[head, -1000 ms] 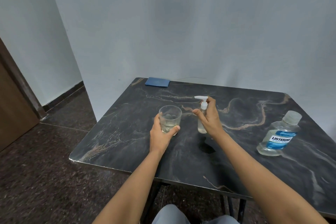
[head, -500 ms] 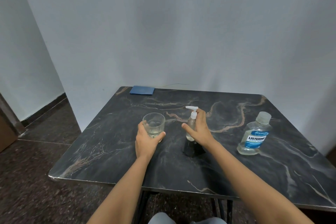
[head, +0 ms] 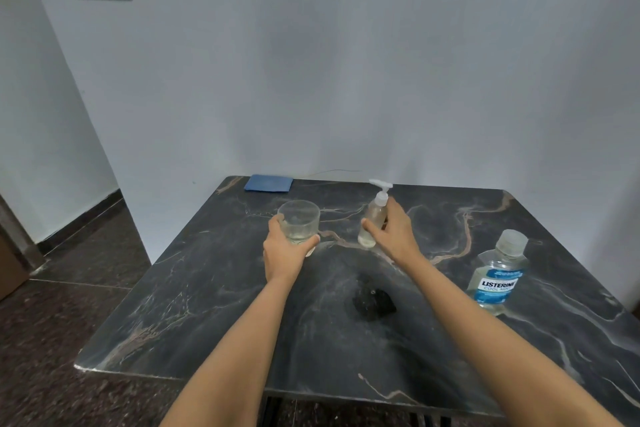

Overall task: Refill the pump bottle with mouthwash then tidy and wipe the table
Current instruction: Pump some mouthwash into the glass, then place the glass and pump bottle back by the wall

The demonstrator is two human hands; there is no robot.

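Tidying and wiping look undone. My left hand grips the clear glass tumbler, my right hand the small clear pump bottle.

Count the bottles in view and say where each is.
2. The pump bottle is in the right hand, near the glass; the mouthwash bottle stands capped farther right. None seems hidden.

Both bare arms stretch forward from the near edge of the bench toward its middle. The left hand curls around a glass, thumb on its right side. The right hand grips the pump bottle, thumb in front, fingers behind.
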